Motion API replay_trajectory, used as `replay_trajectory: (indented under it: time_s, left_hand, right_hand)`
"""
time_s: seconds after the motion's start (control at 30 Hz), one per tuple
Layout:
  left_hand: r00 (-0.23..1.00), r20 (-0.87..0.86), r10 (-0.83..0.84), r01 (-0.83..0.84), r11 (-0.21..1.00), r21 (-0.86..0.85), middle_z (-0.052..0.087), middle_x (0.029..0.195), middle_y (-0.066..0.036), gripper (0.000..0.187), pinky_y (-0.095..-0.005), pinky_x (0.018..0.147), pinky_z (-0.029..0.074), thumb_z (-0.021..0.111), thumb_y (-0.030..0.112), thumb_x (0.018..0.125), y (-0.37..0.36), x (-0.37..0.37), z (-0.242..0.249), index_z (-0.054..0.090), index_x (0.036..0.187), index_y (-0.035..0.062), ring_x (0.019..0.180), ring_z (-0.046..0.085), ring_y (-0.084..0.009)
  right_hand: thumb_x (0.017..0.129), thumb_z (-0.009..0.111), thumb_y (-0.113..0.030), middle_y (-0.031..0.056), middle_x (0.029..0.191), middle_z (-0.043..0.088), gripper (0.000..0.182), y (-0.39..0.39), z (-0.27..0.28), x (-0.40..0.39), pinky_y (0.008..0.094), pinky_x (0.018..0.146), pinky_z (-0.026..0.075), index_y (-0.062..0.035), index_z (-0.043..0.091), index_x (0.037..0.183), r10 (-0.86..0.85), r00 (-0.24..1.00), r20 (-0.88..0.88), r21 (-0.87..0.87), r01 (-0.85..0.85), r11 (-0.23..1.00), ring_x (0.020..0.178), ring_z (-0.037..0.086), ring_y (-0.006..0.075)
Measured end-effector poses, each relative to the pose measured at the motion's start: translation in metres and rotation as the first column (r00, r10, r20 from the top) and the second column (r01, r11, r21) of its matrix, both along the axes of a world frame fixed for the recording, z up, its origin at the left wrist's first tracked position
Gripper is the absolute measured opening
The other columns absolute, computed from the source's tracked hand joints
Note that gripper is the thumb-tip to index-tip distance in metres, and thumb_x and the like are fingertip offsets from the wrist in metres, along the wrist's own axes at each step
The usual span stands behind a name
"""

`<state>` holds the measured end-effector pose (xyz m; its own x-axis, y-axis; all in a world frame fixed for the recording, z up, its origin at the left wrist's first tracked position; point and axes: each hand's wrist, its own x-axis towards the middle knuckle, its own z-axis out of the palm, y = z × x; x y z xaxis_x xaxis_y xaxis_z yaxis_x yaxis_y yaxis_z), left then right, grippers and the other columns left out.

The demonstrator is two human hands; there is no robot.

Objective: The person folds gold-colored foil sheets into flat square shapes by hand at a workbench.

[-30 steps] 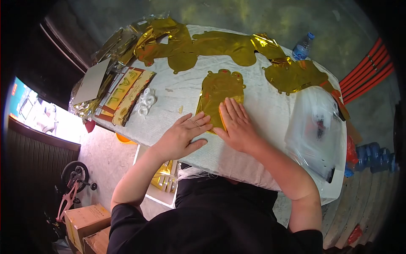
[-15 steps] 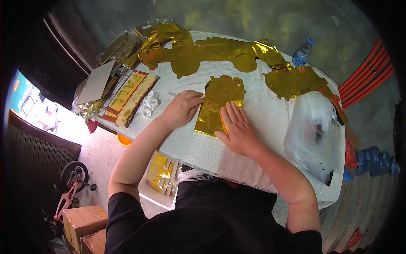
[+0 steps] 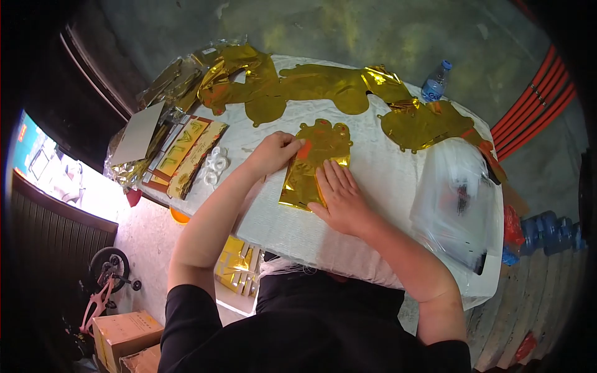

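A folded gold foil sheet (image 3: pixel 323 144) lies on the white-covered table in front of me, with rounded tabs at its far end. The fingers of my left hand (image 3: pixel 274 153) are bent together at its left edge, the thumb and fingertips touching the foil; whether they pinch it is hard to tell. My right hand (image 3: pixel 341 198) lies flat on the lower right part of the foil, fingers stretched and thumb apart. Beyond it spreads a long gold foil piece (image 3: pixel 323 86), and another gold foil piece (image 3: pixel 423 127) lies to the right.
Clear plastic bags (image 3: pixel 453 202) lie on the table's right side. A water bottle (image 3: pixel 436 82) stands at the back right. White rolls (image 3: pixel 216 165), printed packs (image 3: pixel 186 152) and a grey card (image 3: pixel 138 135) are at left. Cardboard boxes (image 3: pixel 127 329) stand on the floor.
My left hand has come slightly over the foil's left edge, its fingers closer together. My right hand still rests flat on the foil. The whole view has shifted slightly.
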<state>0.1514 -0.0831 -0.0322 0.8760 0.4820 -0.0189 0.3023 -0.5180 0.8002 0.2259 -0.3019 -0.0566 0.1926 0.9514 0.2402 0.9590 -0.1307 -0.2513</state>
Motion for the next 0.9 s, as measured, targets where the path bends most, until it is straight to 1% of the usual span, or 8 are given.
replay_trajectory:
  time_s: [0.07,0.17,0.23,0.33,0.53,0.63,0.87,0.9]
  left_hand:
    - [0.995,-0.090,0.033,-0.038,0.998,-0.047,0.065,0.088,-0.014,0.029,-0.0358,0.076,0.050,0.064,0.023,0.081,-0.004,0.005,0.002,0.062,0.093,-0.0028,0.078,0.063,-0.0281]
    - [0.994,0.035,0.100,-0.105,0.982,0.158,0.065,0.079,-0.011,0.028,-0.0317,0.070,0.051,0.070,0.014,0.076,-0.005,0.010,0.001,0.058,0.095,-0.0024,0.073,0.064,-0.0249]
    - [0.979,-0.099,0.180,-0.143,0.944,0.296,0.068,0.088,-0.015,0.041,-0.0326,0.073,0.052,0.076,0.018,0.070,-0.001,0.018,0.002,0.059,0.100,-0.0028,0.082,0.066,-0.0256]
    - [0.961,-0.203,0.189,-0.082,0.891,0.446,0.068,0.093,-0.017,0.043,-0.0336,0.075,0.052,0.076,0.020,0.069,0.001,0.028,0.007,0.062,0.102,-0.0020,0.087,0.067,-0.0271]
    - [0.884,-0.458,0.093,0.079,0.936,0.343,0.068,0.077,-0.016,0.028,-0.0316,0.065,0.052,0.074,0.018,0.068,0.017,0.046,0.018,0.067,0.082,-0.0042,0.065,0.065,-0.0225]
    - [0.858,-0.511,0.052,0.080,0.970,0.231,0.069,0.083,-0.015,0.034,-0.0336,0.067,0.052,0.074,0.026,0.064,0.024,0.047,0.015,0.071,0.088,0.0015,0.073,0.066,-0.0276]
    - [0.978,-0.190,0.091,-0.063,0.987,0.148,0.066,0.072,-0.013,0.026,-0.0334,0.061,0.051,0.074,0.019,0.064,0.020,0.036,-0.004,0.065,0.077,-0.0011,0.060,0.063,-0.0208]
    - [0.985,-0.150,0.088,-0.067,0.987,0.145,0.062,0.067,-0.009,0.021,-0.0307,0.054,0.047,0.073,0.016,0.067,0.018,0.033,-0.001,0.062,0.075,-0.0003,0.056,0.058,-0.0164]
  right_hand:
    - [0.090,0.050,-0.043,0.0279,0.144,0.029,0.072,0.000,0.000,0.000,0.0466,0.113,0.014,0.0080,0.032,0.137,-0.005,1.000,0.003,0.002,0.005,1.000,0.138,0.021,0.0377]
    - [0.089,0.051,-0.043,0.0280,0.143,0.030,0.072,0.001,-0.002,0.001,0.0467,0.113,0.014,0.0077,0.033,0.137,-0.002,1.000,0.010,0.022,0.002,1.000,0.138,0.022,0.0379]
    - [0.089,0.051,-0.043,0.0282,0.143,0.030,0.072,0.001,-0.004,0.001,0.0468,0.113,0.014,0.0077,0.033,0.137,-0.001,1.000,0.009,0.035,0.001,0.999,0.138,0.022,0.0379]
    - [0.089,0.051,-0.044,0.0283,0.143,0.031,0.072,0.001,-0.004,0.001,0.0468,0.113,0.014,0.0076,0.033,0.137,-0.001,1.000,0.001,0.029,0.000,1.000,0.137,0.023,0.0380]
    - [0.090,0.049,-0.046,0.0289,0.143,0.030,0.073,0.002,-0.005,0.003,0.0467,0.113,0.014,0.0074,0.033,0.137,0.004,1.000,0.027,0.032,-0.004,0.999,0.137,0.023,0.0385]
    - [0.090,0.047,-0.048,0.0290,0.144,0.029,0.074,0.003,-0.008,0.002,0.0466,0.114,0.013,0.0074,0.033,0.137,-0.005,1.000,0.029,0.020,0.004,1.000,0.137,0.023,0.0385]
    - [0.090,0.045,-0.048,0.0291,0.144,0.028,0.074,0.002,-0.004,0.003,0.0461,0.114,0.012,0.0076,0.032,0.137,-0.012,1.000,0.022,-0.018,0.012,1.000,0.138,0.022,0.0380]
    - [0.090,0.045,-0.048,0.0291,0.144,0.028,0.074,0.002,-0.003,0.002,0.0460,0.114,0.012,0.0079,0.032,0.137,-0.008,1.000,0.024,-0.024,0.009,1.000,0.138,0.022,0.0379]
